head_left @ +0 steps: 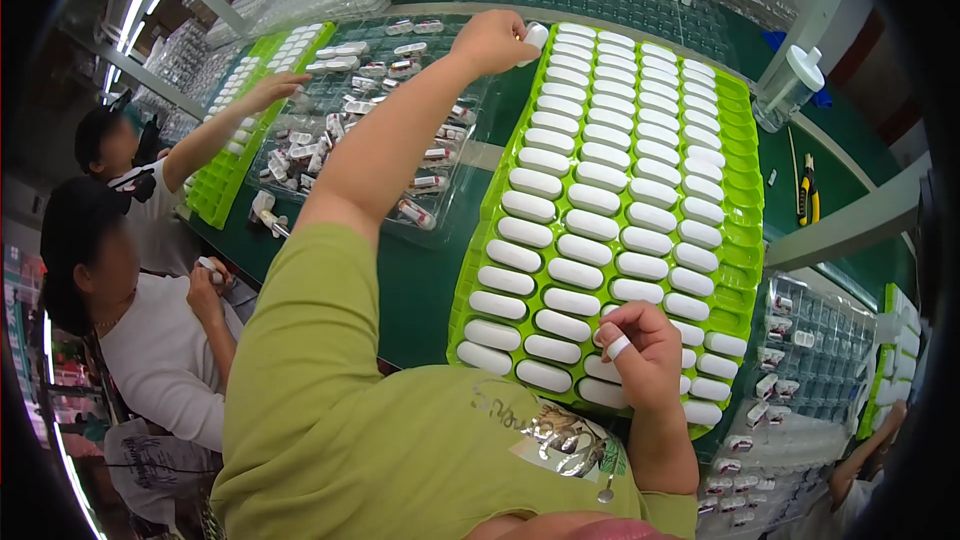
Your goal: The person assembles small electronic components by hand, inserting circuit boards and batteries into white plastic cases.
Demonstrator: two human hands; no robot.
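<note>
A white case (536, 37) is held between the thumb and fingers of the left hand (490, 43), in a narrow pinch just beside the far left corner of a green tray (742, 202). The right hand (645, 355) is placed over the near end of the same tray, its fingers curled toward the thumb, around which a white band (618, 347) is worn; whether anything is gripped there cannot be told. The tray is supported by a green table (415, 305) and is largely filled with rows of oblong white pieces (575, 273); unfilled slots are seen along its right side. To the left, small parts (300, 152) are gathered in a clear tray (462, 168). To the right, a yellow-and-black cutter (808, 195) and a lidded clear jug (788, 90) are seen. At far left, two co-workers (160, 370) are partly shown.
</note>
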